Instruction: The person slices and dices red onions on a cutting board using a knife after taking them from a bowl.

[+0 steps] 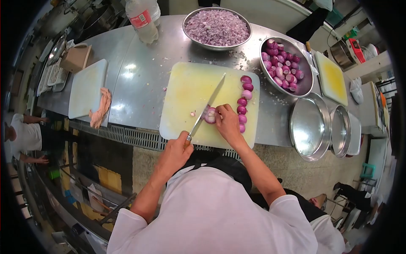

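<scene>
My left hand is closed round the wooden handle of a knife, whose blade points up and away over a yellowish cutting board. The fingers of my right hand are pressed on a peeled red onion piece on the board, just right of the blade. My fingertips hide part of this piece. A column of several purple onion pieces lies along the board's right side. A small onion scrap sits left of the knife.
Behind the board stands a bowl of chopped onion; a bowl of onions is at right. Empty metal pans, a plastic bottle, two more boards and a cloth surround it. Another person stands far left.
</scene>
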The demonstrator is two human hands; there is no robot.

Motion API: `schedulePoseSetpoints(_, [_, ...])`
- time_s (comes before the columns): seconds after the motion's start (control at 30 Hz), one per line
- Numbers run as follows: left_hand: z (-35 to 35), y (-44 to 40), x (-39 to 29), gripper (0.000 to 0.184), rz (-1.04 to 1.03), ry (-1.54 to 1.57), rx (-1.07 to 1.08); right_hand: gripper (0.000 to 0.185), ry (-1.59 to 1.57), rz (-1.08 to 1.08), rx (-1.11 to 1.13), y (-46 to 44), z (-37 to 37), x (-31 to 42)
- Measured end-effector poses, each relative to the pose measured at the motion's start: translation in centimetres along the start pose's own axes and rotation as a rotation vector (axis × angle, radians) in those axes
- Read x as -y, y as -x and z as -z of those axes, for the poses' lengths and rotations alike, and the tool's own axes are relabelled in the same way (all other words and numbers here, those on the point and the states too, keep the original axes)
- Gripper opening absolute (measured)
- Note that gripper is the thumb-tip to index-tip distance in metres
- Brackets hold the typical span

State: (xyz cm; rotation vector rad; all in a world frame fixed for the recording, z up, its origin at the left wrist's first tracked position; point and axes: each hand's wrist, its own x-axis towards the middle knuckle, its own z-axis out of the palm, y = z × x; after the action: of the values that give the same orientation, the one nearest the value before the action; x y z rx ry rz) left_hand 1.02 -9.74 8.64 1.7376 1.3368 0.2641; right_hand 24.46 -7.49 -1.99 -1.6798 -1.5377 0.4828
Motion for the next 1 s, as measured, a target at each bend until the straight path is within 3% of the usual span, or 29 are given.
schedulePoseSetpoints(0.27, [0.1, 2.0, -1.7, 0.020, 0.029, -0.099, 0.104, 0.014, 0.092, 0.065, -0.058, -0.1, -0.5, 0.4])
schedulePoseSetpoints(0.47, [-4.9, -3.8, 2.8, 0.022, -0.127, -0.110, -0.010, 0.015, 0.054, 0.057, -0.019, -0.2, -0.4, -0.4])
schedulePoseSetpoints(0.57, [-5.5, -6.6, 3.0, 0.020, -0.105, 0.041, -0.031, 0.021, -0.005, 0.034, 0.029, 0.5, -0.5, -0.7])
schedulePoseSetpoints(0.63, [-4.1, -6.9, 1.9, 0.018, 0.075, 0.231, 0.071, 0.025, -0.062, 0.029, 0.064, 1.0, -0.1, -0.2])
schedulePoseSetpoints(0.7, [-3.2, -6.2, 2.3, 0.018, 0.073, 0.216, 0.047, 0.040, -0.096, 0.051, 0.109, 1.5, 0.1, 0.4])
schedulePoseSetpoints(0.8, [-2.7, -4.7, 3.0, 0.017, 0.079, 0.179, 0.014, 0.047, -0.103, 0.089, 0.146, 1.7, 0.0, 1.1])
schedulePoseSetpoints(1.0, [-1.6, -4.2, 2.8, 0.016, 0.126, 0.180, -0.005, 0.046, 0.066, 0.090, 0.217, 2.0, -1.3, 2.1])
